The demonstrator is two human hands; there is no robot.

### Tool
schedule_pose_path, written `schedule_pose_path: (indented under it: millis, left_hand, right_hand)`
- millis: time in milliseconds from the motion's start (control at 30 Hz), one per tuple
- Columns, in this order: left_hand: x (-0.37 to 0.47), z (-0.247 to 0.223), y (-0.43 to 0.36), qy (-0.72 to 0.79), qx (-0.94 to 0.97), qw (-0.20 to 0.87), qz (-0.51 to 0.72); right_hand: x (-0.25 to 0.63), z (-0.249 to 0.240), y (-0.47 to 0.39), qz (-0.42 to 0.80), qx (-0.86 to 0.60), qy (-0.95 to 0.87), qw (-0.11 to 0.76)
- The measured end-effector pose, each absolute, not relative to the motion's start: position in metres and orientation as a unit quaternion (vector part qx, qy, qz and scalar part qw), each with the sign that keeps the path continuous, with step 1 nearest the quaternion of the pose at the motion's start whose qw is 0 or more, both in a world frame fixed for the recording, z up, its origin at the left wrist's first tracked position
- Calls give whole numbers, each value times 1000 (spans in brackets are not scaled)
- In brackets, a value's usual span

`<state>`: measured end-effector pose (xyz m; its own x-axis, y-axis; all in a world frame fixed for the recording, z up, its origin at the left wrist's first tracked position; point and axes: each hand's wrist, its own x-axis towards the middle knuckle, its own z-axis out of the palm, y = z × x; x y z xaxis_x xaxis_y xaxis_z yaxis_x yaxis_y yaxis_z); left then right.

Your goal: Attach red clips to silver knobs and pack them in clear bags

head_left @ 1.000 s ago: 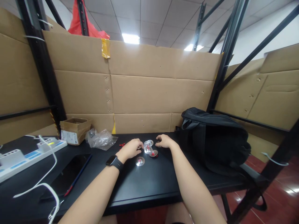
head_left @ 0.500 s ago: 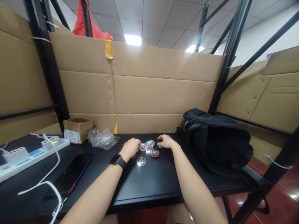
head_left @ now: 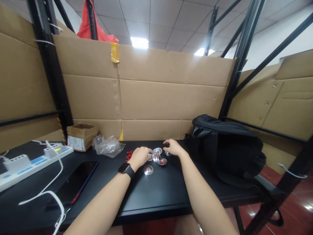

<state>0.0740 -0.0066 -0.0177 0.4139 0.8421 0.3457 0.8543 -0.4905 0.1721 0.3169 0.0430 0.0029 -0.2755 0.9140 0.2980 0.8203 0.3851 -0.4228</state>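
Observation:
Several shiny round metal discs with red centres lie close together on the black table (head_left: 156, 192). One disc (head_left: 148, 169) sits apart, nearer the front edge. My left hand (head_left: 140, 157), with a dark watch on the wrist, rests over the left side of the cluster and partly covers a disc; its fingertips are hidden. Small red pieces (head_left: 129, 155) lie just left of that hand. My right hand (head_left: 171, 147) is at the right of the cluster, fingers curved above a small disc (head_left: 167, 153); whether it grips the disc is too small to tell.
A black backpack (head_left: 227, 150) stands on the right. To the left are a small open carton (head_left: 82, 135), crumpled clear plastic (head_left: 109, 146), a dark phone (head_left: 75, 182) and a white power strip (head_left: 36, 164) with cables. Cardboard (head_left: 151, 101) walls the back.
My left hand has moved slightly right, onto a disc that showed before, and uncovered more of the red pieces. My right hand has shifted very slightly left and up.

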Motion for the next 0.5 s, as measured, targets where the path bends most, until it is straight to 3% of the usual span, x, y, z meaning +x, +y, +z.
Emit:
schedule_pose_path:
  millis: [267, 500]
  left_hand:
    - [63, -9, -3, -449, -792, -106, -400]
    - [74, -1, 2, -315, -645, -350, -602]
  right_hand:
    - [300, 5, 39, 151, -454, -795, 372]
    - [260, 13, 14, 472, -236, -721, 450]
